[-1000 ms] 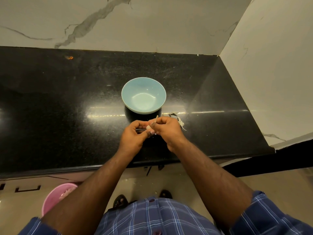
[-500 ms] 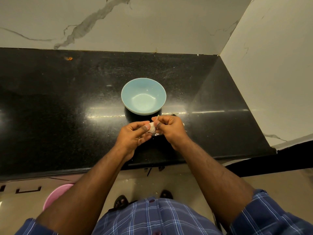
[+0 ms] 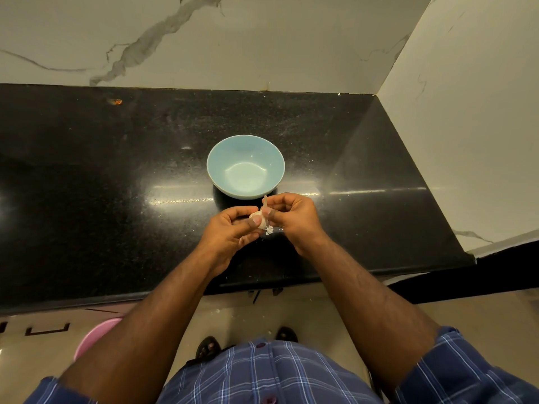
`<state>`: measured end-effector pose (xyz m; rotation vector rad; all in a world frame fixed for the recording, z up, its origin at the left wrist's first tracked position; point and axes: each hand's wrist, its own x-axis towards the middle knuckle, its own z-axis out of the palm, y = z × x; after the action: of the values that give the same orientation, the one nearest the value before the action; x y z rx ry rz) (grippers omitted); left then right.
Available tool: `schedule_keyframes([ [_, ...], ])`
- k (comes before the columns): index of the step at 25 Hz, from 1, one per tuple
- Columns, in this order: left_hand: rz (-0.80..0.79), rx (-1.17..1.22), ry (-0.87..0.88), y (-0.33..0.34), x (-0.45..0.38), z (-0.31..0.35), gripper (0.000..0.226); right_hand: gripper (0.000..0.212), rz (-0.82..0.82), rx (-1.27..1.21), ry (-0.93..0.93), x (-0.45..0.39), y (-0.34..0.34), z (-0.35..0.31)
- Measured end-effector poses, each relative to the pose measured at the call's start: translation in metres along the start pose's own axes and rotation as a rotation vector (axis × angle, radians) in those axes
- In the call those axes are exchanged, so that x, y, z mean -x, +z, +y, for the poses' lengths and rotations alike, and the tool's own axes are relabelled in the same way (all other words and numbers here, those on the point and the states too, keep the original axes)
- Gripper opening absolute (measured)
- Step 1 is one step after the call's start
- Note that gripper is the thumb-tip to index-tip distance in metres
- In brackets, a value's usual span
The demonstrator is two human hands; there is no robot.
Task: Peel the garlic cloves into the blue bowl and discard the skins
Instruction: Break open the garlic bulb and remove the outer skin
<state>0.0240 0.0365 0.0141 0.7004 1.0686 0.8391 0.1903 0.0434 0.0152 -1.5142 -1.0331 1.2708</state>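
Both hands have drawn closer to the bowl [image 3: 245, 167] near the counter's [image 3: 87, 185] front edge. The left hand [image 3: 233, 228] pinches the garlic [image 3: 260, 219]; the right hand [image 3: 291, 218] grips a skin strip, now lifted. Peeling has started; the bowl holds no cloves.

Since a second ago, the two hands have drawn a little apart at the fingertips and the garlic [image 3: 260, 219] between them has come into plainer sight: then only a sliver of white showed, now a rounded white piece does. The left hand [image 3: 233, 231] now has its thumb laid across the garlic's near side. The right hand [image 3: 291, 217] has lifted slightly toward the bowl [image 3: 246, 166] and pinches a thin strip of skin [image 3: 265, 201] that stands up from the garlic. Small white flakes [image 3: 269, 229] now hang just below the garlic.
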Motion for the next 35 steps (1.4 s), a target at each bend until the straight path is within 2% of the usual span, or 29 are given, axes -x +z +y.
schedule_keyframes([
  [3,-0.027,0.08,-0.064,0.0,0.001,0.002,0.018,0.018,-0.05,0.004,-0.042,0.0,-0.003,-0.004],
  [7,-0.068,0.17,-0.112,0.0,0.002,0.005,0.024,0.022,-0.094,-0.019,-0.056,0.001,-0.005,-0.008],
  [13,-0.062,0.053,-0.034,0.003,0.002,0.007,0.028,0.022,-0.058,0.139,-0.093,-0.001,-0.003,-0.012],
  [17,-0.058,0.06,-0.065,-0.001,0.001,0.008,0.026,0.02,-0.069,0.191,-0.114,-0.003,-0.01,-0.011],
  [20,-0.083,0.105,-0.085,-0.003,0.002,0.009,0.026,0.025,-0.041,0.311,-0.095,-0.005,-0.016,-0.007],
  [24,-0.057,0.142,-0.082,-0.002,0.003,0.011,0.026,0.016,0.061,0.572,-0.118,-0.007,-0.03,-0.006],
  [26,-0.05,0.15,-0.082,-0.002,0.003,0.01,0.029,0.022,0.051,0.687,-0.125,-0.005,-0.037,-0.009],
  [30,-0.035,0.145,-0.084,-0.002,0.002,0.009,0.025,0.025,0.099,0.713,-0.296,0.005,-0.034,-0.02],
  [35,0.008,0.141,-0.049,0.001,0.0,0.008,0.014,0.046,-0.169,0.549,-0.176,0.027,-0.005,-0.021],
])
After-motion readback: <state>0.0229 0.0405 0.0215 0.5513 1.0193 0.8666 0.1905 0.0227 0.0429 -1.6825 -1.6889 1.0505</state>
